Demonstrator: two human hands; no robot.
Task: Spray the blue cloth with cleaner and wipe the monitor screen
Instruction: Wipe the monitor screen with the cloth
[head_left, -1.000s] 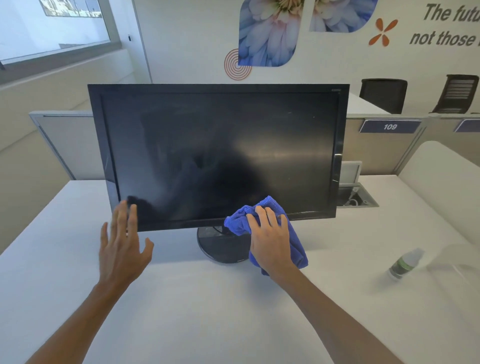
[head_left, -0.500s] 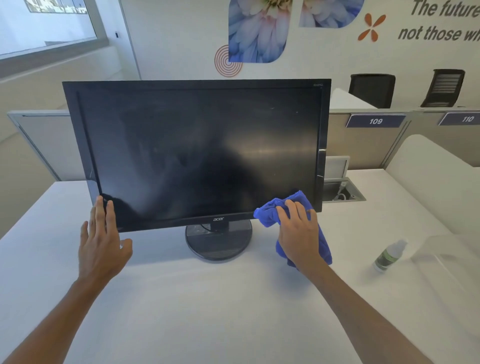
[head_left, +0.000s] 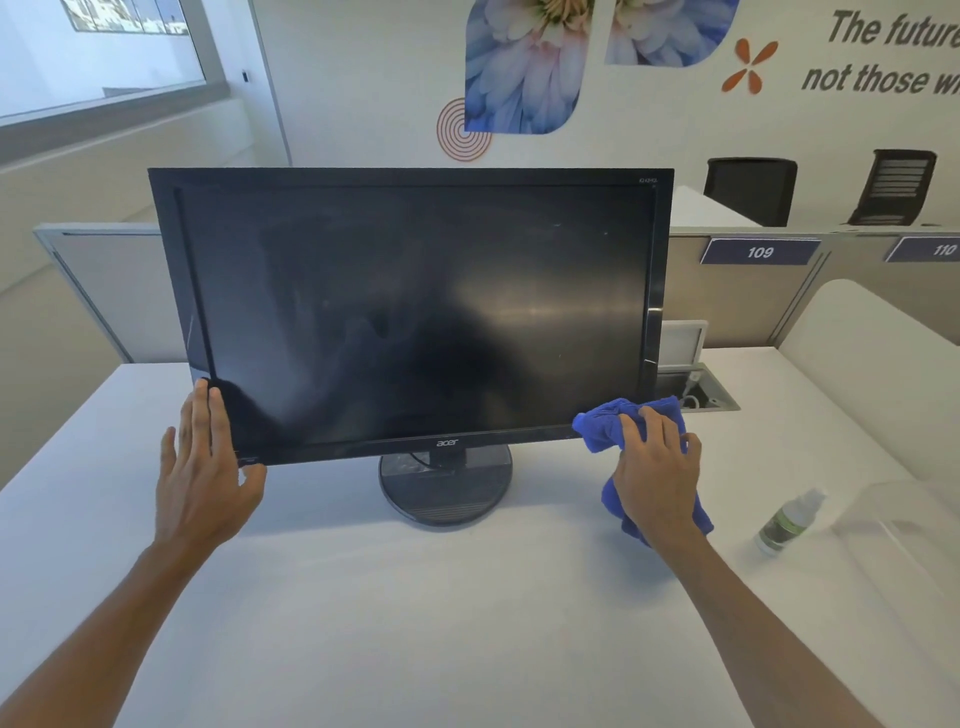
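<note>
Two hands: cloth (head_left: 613, 421) (blue) wiping monitor (head_left: 410, 312)

white desk (head_left: 363, 597), beige partitions (head_left: 737, 306), two black chairs (head_left: 750, 189), flower mural wall (head_left: 524, 67), window (head_left: 98, 47) left

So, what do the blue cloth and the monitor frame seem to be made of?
The blue cloth looks like soft, matte microfibre: it bunches in loose folds with a fuzzy surface under the right hand. The monitor frame appears to be glossy black plastic, since its right edge shows bright reflections, though the exact material is uncertain.
</note>
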